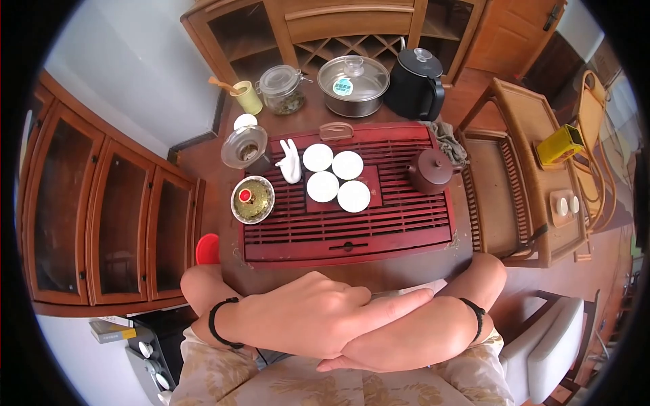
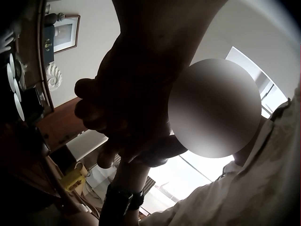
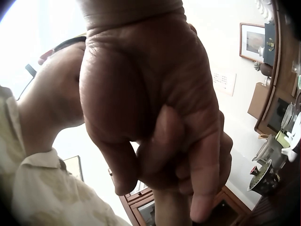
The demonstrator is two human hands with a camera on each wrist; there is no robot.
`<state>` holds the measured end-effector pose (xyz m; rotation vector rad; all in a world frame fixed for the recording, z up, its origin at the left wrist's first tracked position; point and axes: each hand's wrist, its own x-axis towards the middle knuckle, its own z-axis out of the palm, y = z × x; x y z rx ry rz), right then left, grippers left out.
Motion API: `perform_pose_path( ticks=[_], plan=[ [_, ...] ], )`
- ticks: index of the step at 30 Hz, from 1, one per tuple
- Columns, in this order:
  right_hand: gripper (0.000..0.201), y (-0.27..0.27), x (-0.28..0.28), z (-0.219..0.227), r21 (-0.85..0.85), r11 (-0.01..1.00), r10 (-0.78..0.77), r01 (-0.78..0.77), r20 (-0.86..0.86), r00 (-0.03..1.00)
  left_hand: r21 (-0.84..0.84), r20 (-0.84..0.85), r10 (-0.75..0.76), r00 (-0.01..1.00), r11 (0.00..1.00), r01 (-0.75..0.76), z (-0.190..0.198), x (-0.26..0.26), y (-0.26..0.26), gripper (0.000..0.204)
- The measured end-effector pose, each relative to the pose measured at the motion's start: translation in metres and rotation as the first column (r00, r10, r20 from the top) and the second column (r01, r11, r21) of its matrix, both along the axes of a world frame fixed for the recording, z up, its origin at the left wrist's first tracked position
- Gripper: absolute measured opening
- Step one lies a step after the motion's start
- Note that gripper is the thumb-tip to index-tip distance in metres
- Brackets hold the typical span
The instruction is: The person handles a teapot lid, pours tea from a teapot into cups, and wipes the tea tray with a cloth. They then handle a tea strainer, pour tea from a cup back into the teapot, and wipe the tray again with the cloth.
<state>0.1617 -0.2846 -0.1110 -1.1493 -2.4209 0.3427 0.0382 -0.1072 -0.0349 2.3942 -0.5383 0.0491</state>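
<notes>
My left hand [image 1: 315, 318] lies across my right hand [image 1: 403, 338] over my lap, one finger stretched out along it. Its other fingers are partly hidden in the head view. The right hand's thumb points left beneath, and its palm shows close up in the right wrist view. Neither hand touches the tea things. Ahead lies a red slatted tea tray [image 1: 291, 237] with several small white cups [image 1: 353, 196] at its centre. A white hand-shaped ornament [image 1: 290, 162] stands left of them; a brown clay teapot [image 1: 430, 171] sits at the tray's right.
Left of the tray are a lidded gaiwan [image 1: 252, 200] and a glass pitcher with strainer [image 1: 245, 147]. Behind stand a tool holder [image 1: 248, 99], a glass jar [image 1: 282, 91], a lidded steel pot [image 1: 353, 88] and a black kettle [image 1: 414, 84]. A wooden cart [image 1: 497, 196] is at right.
</notes>
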Motion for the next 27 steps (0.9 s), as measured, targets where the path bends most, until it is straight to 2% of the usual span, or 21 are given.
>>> perform_pose_path(
  ticks=[6,9,12,15,27],
  plan=[
    [0.055,-0.001,-0.004,0.002,0.033,0.999,0.016,-0.017,0.034,0.999,0.002,0.016,-0.020,1.000,1.000,0.020,-0.008,-0.002,0.002,0.092],
    [0.054,-0.002,-0.004,0.007,0.097,0.995,-0.034,0.025,0.098,0.995,0.011,0.013,-0.025,1.000,1.000,0.025,-0.006,-0.001,0.001,0.093],
    [0.055,0.000,-0.005,0.006,0.075,0.996,-0.035,0.044,-0.122,0.992,0.021,0.019,-0.021,1.000,1.000,0.021,-0.006,-0.001,0.001,0.094],
    [0.056,0.003,-0.002,0.012,-0.007,1.000,0.009,-0.009,0.012,1.000,0.003,0.039,-0.005,0.999,1.000,0.004,-0.005,0.001,-0.001,0.088],
    [0.055,0.005,-0.002,0.016,-0.129,0.991,-0.040,0.032,-0.059,0.997,-0.032,0.049,0.049,0.998,0.998,-0.047,-0.006,0.000,-0.002,0.077]
  ],
)
